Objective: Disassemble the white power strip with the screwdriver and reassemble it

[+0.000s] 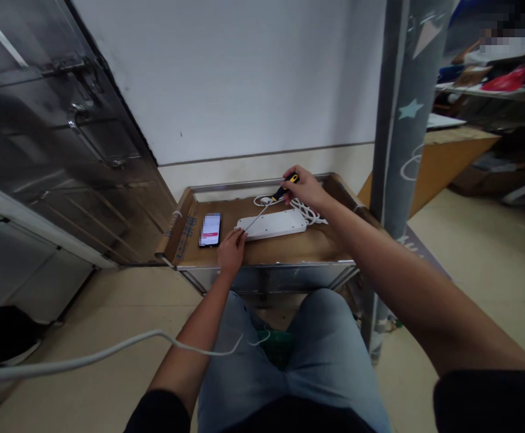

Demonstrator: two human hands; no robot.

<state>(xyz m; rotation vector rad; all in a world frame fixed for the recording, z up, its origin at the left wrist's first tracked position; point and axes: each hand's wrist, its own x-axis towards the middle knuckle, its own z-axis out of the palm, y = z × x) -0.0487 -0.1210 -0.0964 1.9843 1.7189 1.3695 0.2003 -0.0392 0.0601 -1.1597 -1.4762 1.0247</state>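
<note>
A long white power strip [273, 225] lies on the brown cardboard-covered tabletop, with a flat face bearing several small dark screw spots turned up. My right hand [305, 187] is closed round the black and yellow handle of a screwdriver [282, 189]. Its thin shaft slants down leftward to the strip's left end. There my left hand [231, 251] has its fingers drawn together on the strip's corner, close to the screwdriver tip. Whether they also pinch the tip or a screw is too small to see. A white cord [305, 210] lies coiled behind the strip, partly behind my right hand.
Left of the strip lies a phone [210, 230] with its screen lit. Raised cardboard-wrapped sides [181, 231] edge the small table. A grey post [395, 120] stands close to my right arm. A white cable [109, 355] crosses in front of my left forearm.
</note>
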